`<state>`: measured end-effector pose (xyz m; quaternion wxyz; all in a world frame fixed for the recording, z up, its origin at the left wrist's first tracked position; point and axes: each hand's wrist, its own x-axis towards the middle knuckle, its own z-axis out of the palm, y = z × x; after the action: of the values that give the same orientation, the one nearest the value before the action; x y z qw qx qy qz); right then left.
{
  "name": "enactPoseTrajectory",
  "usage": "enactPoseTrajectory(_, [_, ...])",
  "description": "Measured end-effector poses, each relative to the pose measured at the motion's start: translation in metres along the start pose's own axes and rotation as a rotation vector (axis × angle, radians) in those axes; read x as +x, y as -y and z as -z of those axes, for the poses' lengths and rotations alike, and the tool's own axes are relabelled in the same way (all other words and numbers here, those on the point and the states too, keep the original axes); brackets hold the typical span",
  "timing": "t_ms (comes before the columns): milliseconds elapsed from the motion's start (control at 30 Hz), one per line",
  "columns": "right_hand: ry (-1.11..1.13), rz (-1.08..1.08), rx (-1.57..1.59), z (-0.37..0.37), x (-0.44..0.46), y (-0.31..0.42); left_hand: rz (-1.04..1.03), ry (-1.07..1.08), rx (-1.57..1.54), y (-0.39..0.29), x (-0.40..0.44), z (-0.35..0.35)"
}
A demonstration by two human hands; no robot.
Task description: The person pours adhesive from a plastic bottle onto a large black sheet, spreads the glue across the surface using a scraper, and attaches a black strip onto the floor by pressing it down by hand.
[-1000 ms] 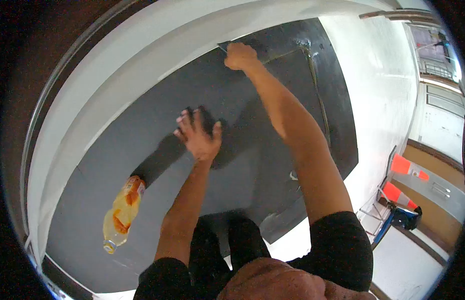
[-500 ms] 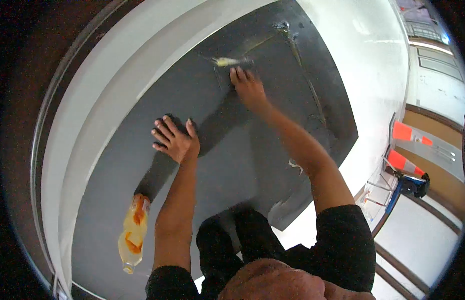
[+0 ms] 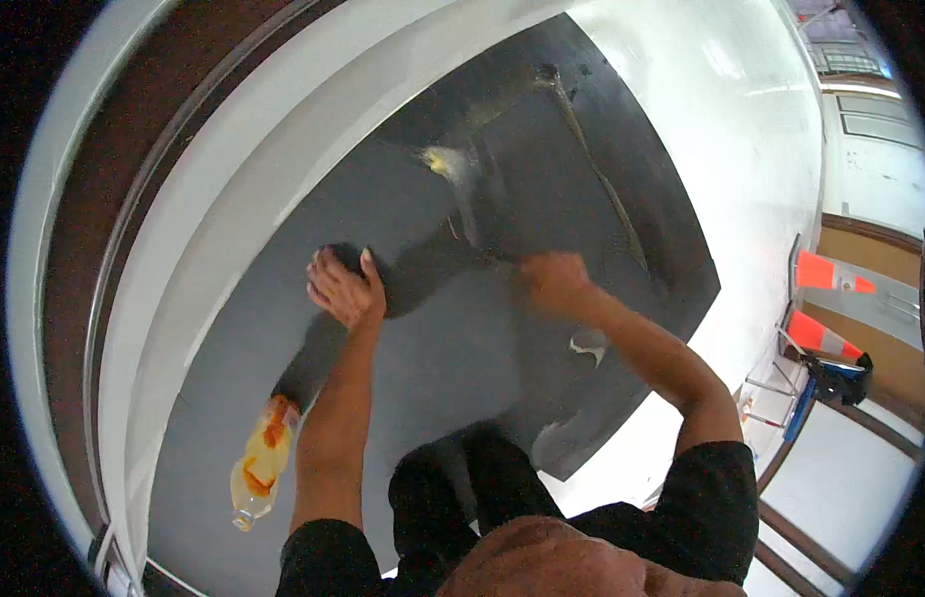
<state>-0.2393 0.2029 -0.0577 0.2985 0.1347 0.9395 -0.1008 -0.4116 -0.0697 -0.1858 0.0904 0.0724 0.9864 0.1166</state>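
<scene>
My left hand [image 3: 347, 289] rests on the dark grey sheet [image 3: 442, 348], fingers spread a little and nothing in them. Right of it, low over the sheet, my right hand [image 3: 556, 282] is blurred, its fingers curled round something I cannot make out. Between and above the hands lies a yellowish smear [image 3: 440, 162] with a wet streak running down from it. A long strip of glue-like residue [image 3: 602, 179] crosses the upper right of the sheet. Near my left forearm, a clear bottle [image 3: 260, 463] with yellow liquid and an orange label lies on its side.
Pale curved ledges [image 3: 223, 189] border the sheet at the left. White floor [image 3: 751, 149] lies to the right. Two orange and white cones [image 3: 819, 334] stand at the far right beside a blue and black object [image 3: 840, 378]. My dark-clothed knees are at the sheet's lower edge.
My right hand has swept from the top of the sheet down and to the right, towards me. The yellowish smear now shows spread out. My left hand shifted slightly and stays on the sheet.
</scene>
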Motion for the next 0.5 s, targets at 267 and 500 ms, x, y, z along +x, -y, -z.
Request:
enactPoseTrajectory(267, [-0.661, 0.043, 0.005, 0.048, 0.116, -0.062, -0.245, -0.062, 0.152, -0.062, 0.053, -0.005])
enactPoseTrajectory(500, [-0.750, -0.186, -0.173, 0.093, 0.181, -0.152, -0.266, 0.002, 0.271, -0.071, 0.052, 0.004])
